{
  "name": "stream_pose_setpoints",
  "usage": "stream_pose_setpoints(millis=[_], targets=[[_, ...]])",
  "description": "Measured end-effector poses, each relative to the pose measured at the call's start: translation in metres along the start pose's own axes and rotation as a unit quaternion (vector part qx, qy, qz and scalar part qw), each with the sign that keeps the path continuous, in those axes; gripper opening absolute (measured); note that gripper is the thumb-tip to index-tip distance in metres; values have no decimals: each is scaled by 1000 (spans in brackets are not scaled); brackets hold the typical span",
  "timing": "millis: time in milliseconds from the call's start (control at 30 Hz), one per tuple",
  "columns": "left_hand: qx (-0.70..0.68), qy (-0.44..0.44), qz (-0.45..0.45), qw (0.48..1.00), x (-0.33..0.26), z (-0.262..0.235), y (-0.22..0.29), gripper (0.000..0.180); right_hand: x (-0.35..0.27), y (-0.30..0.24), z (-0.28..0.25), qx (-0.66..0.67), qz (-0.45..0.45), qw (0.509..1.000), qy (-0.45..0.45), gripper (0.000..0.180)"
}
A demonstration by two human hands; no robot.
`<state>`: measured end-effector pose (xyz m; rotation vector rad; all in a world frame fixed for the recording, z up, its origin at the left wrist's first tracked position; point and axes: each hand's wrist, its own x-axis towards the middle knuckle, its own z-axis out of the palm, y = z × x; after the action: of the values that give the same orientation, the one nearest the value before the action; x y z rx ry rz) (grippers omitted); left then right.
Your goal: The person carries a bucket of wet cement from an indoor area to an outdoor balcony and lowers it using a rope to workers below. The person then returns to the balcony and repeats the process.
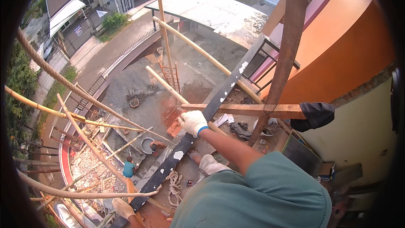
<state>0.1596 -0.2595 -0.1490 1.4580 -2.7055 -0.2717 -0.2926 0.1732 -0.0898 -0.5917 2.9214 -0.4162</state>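
Note:
My right hand [193,123], in a white glove with a blue cuff, is closed above the black beam [168,165] with flaking white patches. Its fingers curl just below the tip of a squared wooden bar [240,109]; what they hold, if anything, is hidden. Low on the left, my left hand [122,208] is gloved too, beside the black beam and under an orange-brown strip of wood [130,189]. Its fingers are too indistinct to read. A thick brown rope [101,194] runs close above it. White rope [174,188] hangs looped beside the beam.
Bamboo poles [209,59] cross at several angles high above the ground. Far below, a person in a blue-green shirt [129,167] is near a round tub [147,145]. A dark upright post [287,38] and an orange curved wall [337,42] stand at right.

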Motion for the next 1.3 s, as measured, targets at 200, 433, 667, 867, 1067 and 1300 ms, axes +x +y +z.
stream_pose_setpoints(millis=[200,433,667,867,1067,1300], targets=[[-42,-33,-73,996,-7,-28,51,53,0,7,0,6,11,1000,-5,41],[-12,-26,-36,999,0,-11,13,46,6,0,5,7,-33,999,24,33],[-30,-16,-30,999,-5,-29,28,39,5,2,10,-38,-45,998,14,35],[-32,-23,-29,999,-4,-31,36,38,8,-2,1,-34,-20,999,-18,35],[-31,-25,-29,999,-5,-30,37,34,8,2,7,-25,-35,999,13,32],[-23,-40,-22,999,-3,-33,39,31,7,2,5,-29,-29,999,5,31]])
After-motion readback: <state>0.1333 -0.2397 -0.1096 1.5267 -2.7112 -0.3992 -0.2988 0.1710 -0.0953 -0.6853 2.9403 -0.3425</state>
